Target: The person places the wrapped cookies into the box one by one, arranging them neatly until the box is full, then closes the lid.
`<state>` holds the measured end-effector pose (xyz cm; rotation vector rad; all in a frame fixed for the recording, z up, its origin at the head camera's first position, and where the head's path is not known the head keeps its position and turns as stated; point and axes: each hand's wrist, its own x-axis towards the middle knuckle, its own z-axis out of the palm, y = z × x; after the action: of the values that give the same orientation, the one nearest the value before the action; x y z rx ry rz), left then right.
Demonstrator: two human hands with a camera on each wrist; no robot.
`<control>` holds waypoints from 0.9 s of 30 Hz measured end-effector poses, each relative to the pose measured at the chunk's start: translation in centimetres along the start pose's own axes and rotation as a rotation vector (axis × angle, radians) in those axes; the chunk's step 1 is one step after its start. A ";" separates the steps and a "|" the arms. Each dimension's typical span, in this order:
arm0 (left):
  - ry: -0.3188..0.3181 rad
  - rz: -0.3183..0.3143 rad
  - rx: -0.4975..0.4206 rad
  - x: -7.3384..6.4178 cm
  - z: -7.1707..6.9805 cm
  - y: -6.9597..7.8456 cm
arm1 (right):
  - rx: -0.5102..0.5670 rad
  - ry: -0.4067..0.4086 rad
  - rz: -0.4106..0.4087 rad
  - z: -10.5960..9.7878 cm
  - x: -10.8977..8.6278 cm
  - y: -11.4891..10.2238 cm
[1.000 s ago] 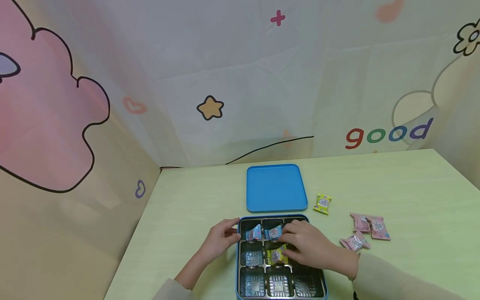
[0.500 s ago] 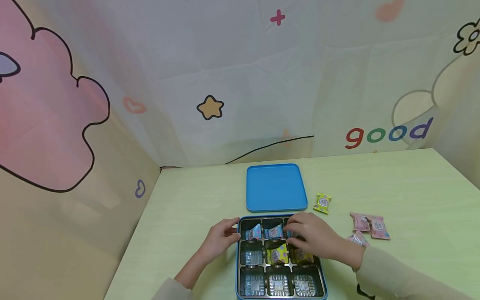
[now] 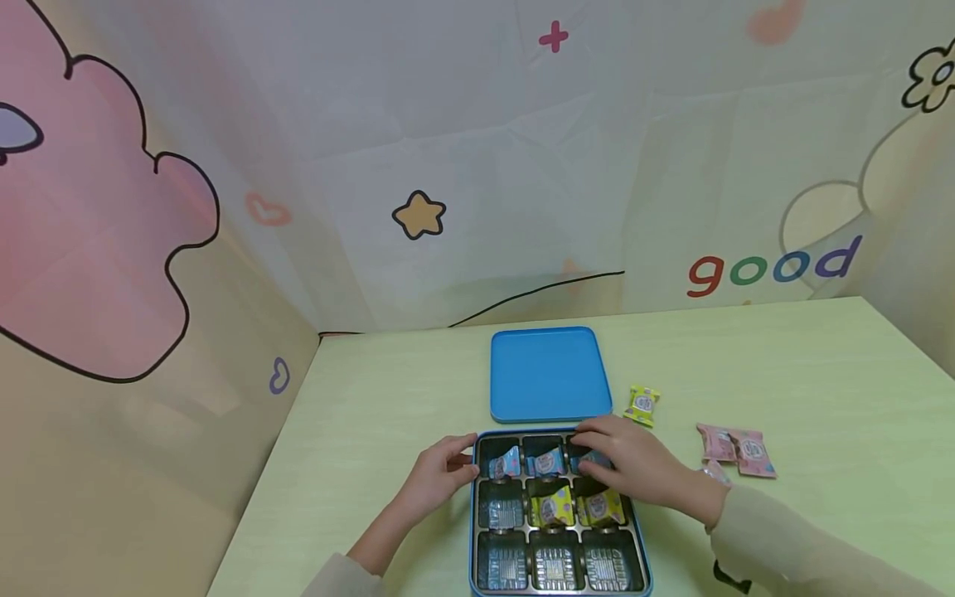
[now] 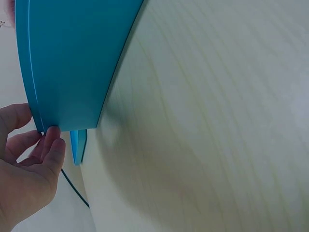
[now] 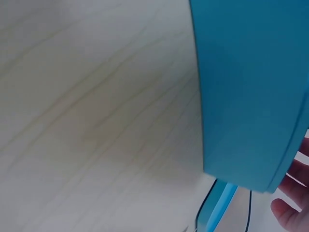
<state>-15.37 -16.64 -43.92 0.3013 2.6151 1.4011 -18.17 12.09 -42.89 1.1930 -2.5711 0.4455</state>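
In the head view, a blue box (image 3: 473, 539) was set on a pale table (image 3: 403, 373) — squarish, round-cornered, fitted with a shiny dark insert (image 3: 554, 572) moulded into a three-by-three grid, the bare pocket floors stamped with a ridged pattern. Pretty crinkly stuff in there: the three far pockets were each filled by one of the blue packets (image 3: 506, 463), and the middle and right pockets of the centre row were taken up by puffy yellow packets (image 3: 553, 507). The box's far-left corner was gripped by the left hand (image 3: 435, 474), thumb and fingers bent at it. The right hand (image 3: 634, 464) was held over the far-right pocket, fingers loosely bent and parted from the thumb; whether the blue packet beneath was being touched couldn't be told. A flat blue lid (image 3: 550, 373) was laid just beyond the box, and some pink packets (image 3: 753, 454) were bunched off to the right.

From the left wrist, a smooth, plain side of the box was seen, thin lip along the top, corner taken between bent fingers. Wood-like grain was shown on the table.

From the right wrist, another smooth side was shown — only part of the right hand was caught, fingers slightly spread by the corner.
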 end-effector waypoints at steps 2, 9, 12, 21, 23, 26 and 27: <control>-0.002 0.002 0.000 0.0 0.0 0.0 | 0.001 -0.007 0.020 0.1 -0.2 0.4; -0.007 0.007 -0.001 0.0 0.0 -0.2 | -0.006 -0.026 0.065 0.3 -0.5 1.5; -0.006 0.004 -0.004 0.0 0.0 -0.2 | -0.024 -0.013 0.067 0.3 -0.6 2.0; -0.001 0.001 -0.015 0.0 0.1 -0.2 | -0.034 0.028 0.107 0.5 -0.7 3.6; 0.001 -0.002 -0.017 0.0 0.1 -0.1 | -0.049 0.049 0.125 0.6 -0.9 3.8; 0.002 -0.007 -0.022 -0.1 0.0 0.1 | -0.040 0.060 0.145 0.6 -0.9 4.2; 0.002 -0.008 -0.022 -0.2 -0.1 0.5 | -0.036 0.043 0.164 0.6 -0.9 4.4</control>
<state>-15.12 -16.49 -43.45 0.2866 2.5974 1.4279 -21.04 15.15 -44.48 0.9539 -2.6387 0.4528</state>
